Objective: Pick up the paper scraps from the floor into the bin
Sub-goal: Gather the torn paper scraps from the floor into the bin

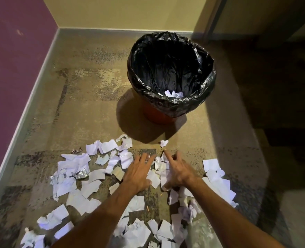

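Observation:
Several white paper scraps (pixel 72 178) lie scattered over the carpet in the lower half of the view. A red bin with a black liner (pixel 171 104) stands beyond them, with a few scraps inside (pixel 173 93). My left hand (pixel 139 173) reaches down, fingers spread and straight, over the scraps. My right hand (pixel 176 171) sits beside it, fingers spread, its palm side against crumpled scraps (pixel 161 166) that lie between the two hands. One small crumpled scrap (pixel 163 143) lies alone nearer the bin.
A purple wall (pixel 13 68) with a grey skirting runs along the left, a cream wall (pixel 121 11) across the back. Dark furniture (pixel 282 68) stands at the right. A piece of silver foil (pixel 81 174) lies among the scraps.

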`<state>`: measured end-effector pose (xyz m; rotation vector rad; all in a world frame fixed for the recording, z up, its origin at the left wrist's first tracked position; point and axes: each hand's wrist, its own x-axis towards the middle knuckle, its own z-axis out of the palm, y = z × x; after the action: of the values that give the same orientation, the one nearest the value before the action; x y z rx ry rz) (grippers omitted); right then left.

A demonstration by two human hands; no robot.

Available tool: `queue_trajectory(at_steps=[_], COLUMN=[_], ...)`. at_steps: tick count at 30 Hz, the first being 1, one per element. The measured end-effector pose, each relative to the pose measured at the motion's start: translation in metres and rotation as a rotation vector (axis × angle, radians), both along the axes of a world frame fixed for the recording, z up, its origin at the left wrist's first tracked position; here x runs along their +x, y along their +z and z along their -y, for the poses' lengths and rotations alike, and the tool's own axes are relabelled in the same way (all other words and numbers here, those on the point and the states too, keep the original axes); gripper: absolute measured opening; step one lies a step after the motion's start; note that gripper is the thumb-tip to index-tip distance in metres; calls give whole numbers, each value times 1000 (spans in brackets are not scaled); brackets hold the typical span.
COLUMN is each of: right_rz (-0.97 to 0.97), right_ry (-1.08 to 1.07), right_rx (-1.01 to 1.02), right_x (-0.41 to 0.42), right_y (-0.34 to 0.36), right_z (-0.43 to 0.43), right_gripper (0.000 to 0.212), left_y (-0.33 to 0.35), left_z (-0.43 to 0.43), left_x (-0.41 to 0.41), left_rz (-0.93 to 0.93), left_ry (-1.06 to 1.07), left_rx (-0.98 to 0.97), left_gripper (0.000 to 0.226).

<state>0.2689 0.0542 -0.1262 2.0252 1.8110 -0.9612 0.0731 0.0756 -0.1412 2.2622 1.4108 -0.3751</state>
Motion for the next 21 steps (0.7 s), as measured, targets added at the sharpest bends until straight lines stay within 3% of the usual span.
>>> queue_trajectory(at_steps=[3, 7, 13, 21], right_rz=[-54, -112, -169, -196], right_ry=[31, 13, -94, -199], right_rx=[2, 51, 47, 221], right_x=[-17, -32, -16, 11], right_y=[-9, -11, -2, 57], right_z=[-4, 0, 6, 3], right_gripper=[143, 87, 36, 12], left_y=[4, 5, 10, 67], left_z=[-1, 4, 8, -7], left_x=[1, 2, -8, -4], left_rz=[20, 52, 127, 204], left_ry=[15, 55, 121, 180], left_rx=[0, 0, 10, 98], left_gripper=[89, 69, 46, 38])
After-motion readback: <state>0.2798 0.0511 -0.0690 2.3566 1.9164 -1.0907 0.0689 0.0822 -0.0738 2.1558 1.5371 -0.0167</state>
